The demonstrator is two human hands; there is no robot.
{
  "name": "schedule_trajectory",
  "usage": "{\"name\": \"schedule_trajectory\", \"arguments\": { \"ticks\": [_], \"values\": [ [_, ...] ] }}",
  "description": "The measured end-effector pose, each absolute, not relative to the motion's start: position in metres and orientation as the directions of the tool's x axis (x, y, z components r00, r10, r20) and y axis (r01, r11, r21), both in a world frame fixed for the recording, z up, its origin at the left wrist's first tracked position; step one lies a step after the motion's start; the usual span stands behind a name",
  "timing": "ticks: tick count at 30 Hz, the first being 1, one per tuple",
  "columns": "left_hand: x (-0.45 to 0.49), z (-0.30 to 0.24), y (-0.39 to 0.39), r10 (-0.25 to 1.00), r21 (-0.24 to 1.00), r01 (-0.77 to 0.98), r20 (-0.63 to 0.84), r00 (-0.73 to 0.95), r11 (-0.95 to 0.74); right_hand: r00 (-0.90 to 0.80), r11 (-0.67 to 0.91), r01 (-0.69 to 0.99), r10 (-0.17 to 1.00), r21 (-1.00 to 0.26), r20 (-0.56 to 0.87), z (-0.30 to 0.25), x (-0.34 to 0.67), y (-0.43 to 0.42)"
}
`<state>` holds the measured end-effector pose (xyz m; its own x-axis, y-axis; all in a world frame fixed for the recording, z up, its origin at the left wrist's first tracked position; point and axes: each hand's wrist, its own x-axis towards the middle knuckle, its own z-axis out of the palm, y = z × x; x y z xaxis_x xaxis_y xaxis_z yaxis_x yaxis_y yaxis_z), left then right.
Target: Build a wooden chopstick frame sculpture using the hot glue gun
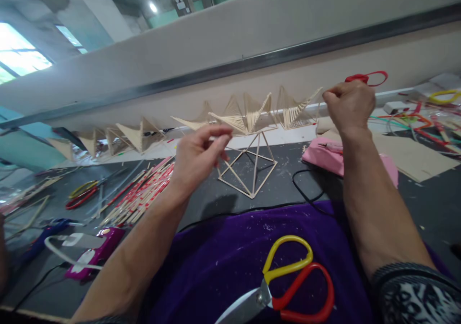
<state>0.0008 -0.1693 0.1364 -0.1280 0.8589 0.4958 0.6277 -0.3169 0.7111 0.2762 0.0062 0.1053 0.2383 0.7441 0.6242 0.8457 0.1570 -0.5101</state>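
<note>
My left hand is raised over the dark table with thumb and fingers pinched together close to a thin wooden stick frame shaped like a pyramid. What the pinch holds is too small to see. My right hand is a closed fist held up at the right, above a pink object; nothing visible shows in it. Large scissors with one yellow and one red handle lie on purple cloth near me.
Finished stick models line the back wall ledge. A pile of sticks lies at left, with a magenta device and cable. Cardboard, coloured wires and red-handled scissors sit at right.
</note>
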Motion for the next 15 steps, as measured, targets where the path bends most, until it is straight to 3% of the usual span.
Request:
{"name": "schedule_trajectory", "arguments": {
  "ticks": [3, 6, 10, 15],
  "values": [
    [-0.029, 0.108, -0.194, 0.959, 0.695, 0.707, 0.269, -0.087, -0.131, 0.265, 0.131, 0.843, 0.744, -0.522, 0.614, 0.113, 0.280, 0.000],
    [-0.046, 0.078, -0.201, 0.997, 0.573, 0.819, 0.072, -0.002, -0.040, 0.221, 0.131, 0.849, 0.792, -0.512, 0.569, 0.113, 0.275, -0.001],
    [-0.046, 0.051, -0.191, 0.980, 0.262, 0.944, 0.086, 0.182, -0.198, 0.103, 0.230, 0.888, 0.746, -0.399, 0.658, 0.108, 0.263, 0.000],
    [-0.046, 0.028, -0.173, 0.971, 0.050, 0.970, 0.047, 0.236, -0.239, 0.012, 0.297, 0.899, 0.718, -0.322, 0.696, 0.112, 0.255, -0.013]
  ]
}}
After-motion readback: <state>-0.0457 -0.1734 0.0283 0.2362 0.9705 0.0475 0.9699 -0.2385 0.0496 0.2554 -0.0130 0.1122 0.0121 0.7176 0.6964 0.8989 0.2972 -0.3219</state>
